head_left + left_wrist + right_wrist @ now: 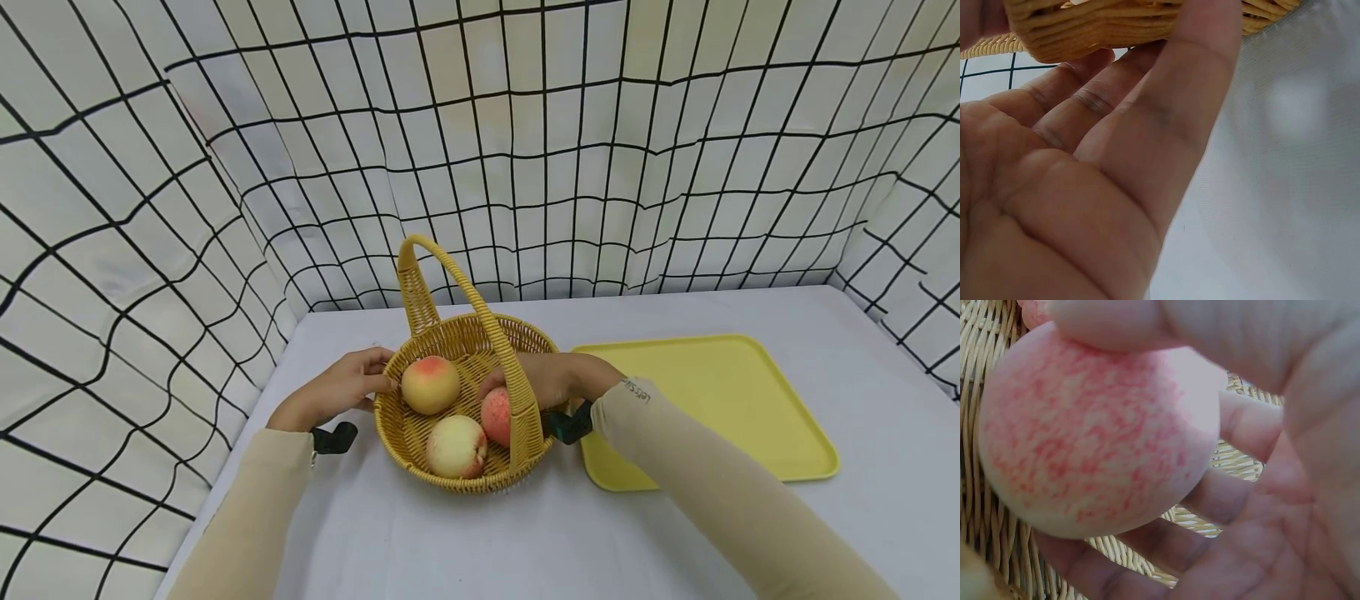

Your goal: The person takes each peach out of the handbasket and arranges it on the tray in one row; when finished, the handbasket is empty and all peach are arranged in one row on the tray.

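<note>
A round wicker basket (411, 468) with a tall arched handle holds three peaches. The yellow-orange peach (431, 385) lies at the left inside, the pale peach (456, 447) at the front. My right hand (546, 377) reaches in under the handle, its fingers and thumb round the pink-red peach (496, 414); in the right wrist view this speckled peach (1097, 434) sits between thumb and fingers. My left hand (347, 385) holds the basket's left rim, and in the left wrist view its fingers go under the wicker edge (1104, 25).
A yellow tray (712, 408) lies on the white-covered table (450, 550), right of the basket and partly under the right forearm. White cloth walls with black netting stand behind and at both sides.
</note>
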Available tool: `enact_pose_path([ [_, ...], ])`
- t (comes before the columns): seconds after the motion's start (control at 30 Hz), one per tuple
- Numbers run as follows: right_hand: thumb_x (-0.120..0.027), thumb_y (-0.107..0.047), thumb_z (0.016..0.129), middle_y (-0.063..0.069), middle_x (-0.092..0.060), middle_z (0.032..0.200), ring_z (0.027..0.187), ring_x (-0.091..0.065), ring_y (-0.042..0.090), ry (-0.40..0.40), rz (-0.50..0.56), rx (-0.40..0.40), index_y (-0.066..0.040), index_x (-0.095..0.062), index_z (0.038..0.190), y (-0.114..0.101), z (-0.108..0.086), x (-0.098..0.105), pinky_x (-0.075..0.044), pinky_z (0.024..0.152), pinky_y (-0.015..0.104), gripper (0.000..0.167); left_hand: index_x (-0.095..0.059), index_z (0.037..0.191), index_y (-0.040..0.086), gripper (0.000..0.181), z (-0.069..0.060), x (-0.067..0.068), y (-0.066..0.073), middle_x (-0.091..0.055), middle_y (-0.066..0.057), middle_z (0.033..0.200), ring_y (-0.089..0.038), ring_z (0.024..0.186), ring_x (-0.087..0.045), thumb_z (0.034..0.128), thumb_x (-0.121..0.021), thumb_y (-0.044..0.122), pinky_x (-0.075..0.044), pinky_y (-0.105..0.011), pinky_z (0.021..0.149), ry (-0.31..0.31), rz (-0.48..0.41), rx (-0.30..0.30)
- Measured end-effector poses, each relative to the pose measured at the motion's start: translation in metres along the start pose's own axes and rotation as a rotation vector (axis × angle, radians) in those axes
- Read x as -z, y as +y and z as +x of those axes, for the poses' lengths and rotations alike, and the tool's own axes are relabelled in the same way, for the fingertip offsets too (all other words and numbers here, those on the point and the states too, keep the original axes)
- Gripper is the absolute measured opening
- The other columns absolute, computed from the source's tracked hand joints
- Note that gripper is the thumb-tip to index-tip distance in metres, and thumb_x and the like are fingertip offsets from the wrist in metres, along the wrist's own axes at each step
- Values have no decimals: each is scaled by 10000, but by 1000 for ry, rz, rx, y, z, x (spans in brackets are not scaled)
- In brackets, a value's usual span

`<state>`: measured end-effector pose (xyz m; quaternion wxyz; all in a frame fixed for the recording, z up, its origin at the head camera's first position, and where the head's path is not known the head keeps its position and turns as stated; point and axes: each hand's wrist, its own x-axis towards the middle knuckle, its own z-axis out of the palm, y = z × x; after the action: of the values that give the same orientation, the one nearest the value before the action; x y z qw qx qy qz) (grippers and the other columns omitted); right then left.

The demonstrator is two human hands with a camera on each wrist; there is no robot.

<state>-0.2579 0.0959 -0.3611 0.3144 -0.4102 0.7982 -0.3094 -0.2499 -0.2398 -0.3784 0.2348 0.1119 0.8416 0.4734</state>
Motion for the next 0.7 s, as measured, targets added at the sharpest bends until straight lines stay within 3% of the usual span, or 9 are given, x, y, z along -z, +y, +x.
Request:
enact_pose_path([
  [0.23, -795, -278, 897, 15, -644, 1269, 1159, -534, 148, 68, -57, 21, -74, -671, 1359, 1, -1, 1, -453, 1043, 319, 520, -482, 1446, -39, 466, 0, 0, 1, -625, -236, 1383, -320, 1161, -674, 1016, -573, 114, -617, -460, 889, 2, 11, -1],
  [0.43, -733, -288, 945, -3, -681, 1245, 1142, -572, 139, 113, -59, 19, -100, -678, 1359, -2, -5, 2, -478, 1031, 322, 457, -477, 1457, -38, 475, 1, 0, -2, -621, -237, 1390, -320, 1165, -673, 1016, -576, 111, -616, -465, 893, 3, -3, 1],
  [0.7, -809, -187, 883, 3, -679, 1296, 1190, -573, 179, 199, 113, -51, -113, -657, 1395, -2, -18, 7, -516, 995, 348, 539, -474, 1456, -44, 478, 1, 0, -2, -630, -235, 1371, -299, 1137, -678, 1014, -573, 109, -617, -464, 883, 8, -1, 0],
])
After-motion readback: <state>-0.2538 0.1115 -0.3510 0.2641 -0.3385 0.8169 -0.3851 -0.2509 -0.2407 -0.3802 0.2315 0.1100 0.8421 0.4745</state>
